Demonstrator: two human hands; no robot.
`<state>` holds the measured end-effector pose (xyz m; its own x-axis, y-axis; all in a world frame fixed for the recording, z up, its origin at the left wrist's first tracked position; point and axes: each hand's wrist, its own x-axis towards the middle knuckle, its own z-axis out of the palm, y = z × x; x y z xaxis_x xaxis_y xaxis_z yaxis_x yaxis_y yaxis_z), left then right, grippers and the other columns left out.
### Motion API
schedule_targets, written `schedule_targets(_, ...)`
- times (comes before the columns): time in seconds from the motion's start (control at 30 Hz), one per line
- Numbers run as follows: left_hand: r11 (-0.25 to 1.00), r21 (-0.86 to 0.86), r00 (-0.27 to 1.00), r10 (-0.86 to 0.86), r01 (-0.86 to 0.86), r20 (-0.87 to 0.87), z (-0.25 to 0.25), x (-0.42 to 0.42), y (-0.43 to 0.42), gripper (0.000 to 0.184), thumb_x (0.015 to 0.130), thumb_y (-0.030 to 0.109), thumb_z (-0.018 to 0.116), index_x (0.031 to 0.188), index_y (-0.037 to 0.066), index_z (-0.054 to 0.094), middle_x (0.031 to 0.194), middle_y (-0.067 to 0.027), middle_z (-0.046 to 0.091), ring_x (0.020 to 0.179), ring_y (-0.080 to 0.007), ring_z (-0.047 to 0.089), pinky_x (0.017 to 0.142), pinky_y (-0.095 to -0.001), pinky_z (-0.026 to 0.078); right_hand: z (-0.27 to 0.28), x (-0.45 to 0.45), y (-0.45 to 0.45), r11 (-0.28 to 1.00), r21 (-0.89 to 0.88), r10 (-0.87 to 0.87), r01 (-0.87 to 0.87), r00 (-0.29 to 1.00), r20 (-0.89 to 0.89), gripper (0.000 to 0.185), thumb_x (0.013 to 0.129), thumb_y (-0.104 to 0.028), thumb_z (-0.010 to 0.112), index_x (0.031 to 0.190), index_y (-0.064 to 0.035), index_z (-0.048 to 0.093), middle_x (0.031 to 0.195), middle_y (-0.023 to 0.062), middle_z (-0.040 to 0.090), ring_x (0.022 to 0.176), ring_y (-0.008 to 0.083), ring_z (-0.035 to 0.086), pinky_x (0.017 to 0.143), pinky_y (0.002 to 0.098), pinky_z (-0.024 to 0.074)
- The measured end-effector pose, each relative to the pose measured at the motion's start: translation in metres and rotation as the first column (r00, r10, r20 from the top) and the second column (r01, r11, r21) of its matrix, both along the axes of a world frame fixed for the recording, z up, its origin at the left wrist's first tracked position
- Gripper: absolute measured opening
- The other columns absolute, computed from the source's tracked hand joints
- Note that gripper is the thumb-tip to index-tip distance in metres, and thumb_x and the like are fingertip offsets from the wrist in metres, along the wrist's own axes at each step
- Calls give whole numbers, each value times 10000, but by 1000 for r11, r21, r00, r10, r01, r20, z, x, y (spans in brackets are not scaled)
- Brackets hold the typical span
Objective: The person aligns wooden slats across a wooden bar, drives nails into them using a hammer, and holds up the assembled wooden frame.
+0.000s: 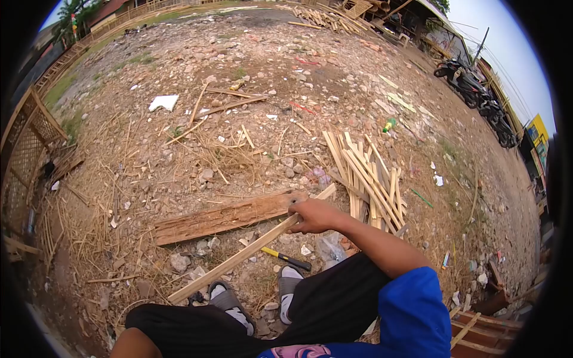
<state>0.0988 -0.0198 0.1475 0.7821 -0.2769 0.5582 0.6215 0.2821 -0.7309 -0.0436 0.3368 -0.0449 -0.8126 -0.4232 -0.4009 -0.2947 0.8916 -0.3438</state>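
Observation:
My right hand (314, 215) is closed round a pale wooden slat (239, 258) near its upper end. The slat slants down to the left, its lower end close to my left foot. Behind it a rough, weathered plank (224, 219) lies on the ground. Beneath the slat, between it and my feet, is a tool with a yellow and black handle (286, 258); its head cannot be made out. Past my right wrist lies a loose pile of cut wooden slats (371, 179). Only part of my left arm (136, 344) shows at the bottom left, its hand out of sight.
Stony ground with rubble and dry straw surrounds my sandalled feet (231, 304). A clear plastic bag (331, 247) lies beside my right knee. A woven bamboo panel (27, 131) stands at the left. Motorcycles (471, 89) are parked at the far right, and timber (334, 21) lies farther back.

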Motion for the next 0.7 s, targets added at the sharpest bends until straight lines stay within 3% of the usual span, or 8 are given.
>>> schedule_targets(0.4,998,36,998,-60,61,-25,-6,-2,6,534,1031,434,444,1440,92,422,1516,-135,402,1440,-258,316,1229,-455,188,0,-1,-1,1000,-17,-25,26,999,29,529,783,-486,764,1107,-76,684,978,185,708,971,358,678,806,477,533)
schedule_targets(0.5,994,48,995,-95,95,-21,-10,-6,7,531,1033,432,442,1439,91,425,1514,-136,404,1440,-258,317,1230,-454,188,-5,0,4,999,-20,35,-36,998,-58,543,791,-492,757,1134,-80,673,992,175,704,977,351,675,810,472,532)
schedule_targets(0.6,999,45,1000,14,-15,24,-16,15,-6,528,1035,430,440,1438,89,428,1513,-137,407,1439,-257,319,1230,-453,187,-3,-1,2,1000,25,-4,4,1000,-7,547,799,-505,746,1134,-80,663,996,169,699,982,351,670,818,472,529)
schedule_targets(0.63,996,30,995,80,-82,54,-16,29,-13,527,1036,430,439,1437,88,429,1513,-138,408,1439,-257,319,1230,-453,187,-6,0,5,998,-37,39,-41,996,-74,559,817,-513,746,1085,-32,649,856,183,681,830,380,672,725,478,506)
schedule_targets(0.7,985,0,980,169,-170,101,-9,52,-19,525,1037,428,438,1437,87,431,1512,-138,410,1438,-257,320,1230,-453,186,-20,-2,11,991,-100,71,-87,985,-155,532,816,-491,756,1058,-29,648,824,198,666,813,382,669,717,475,503)
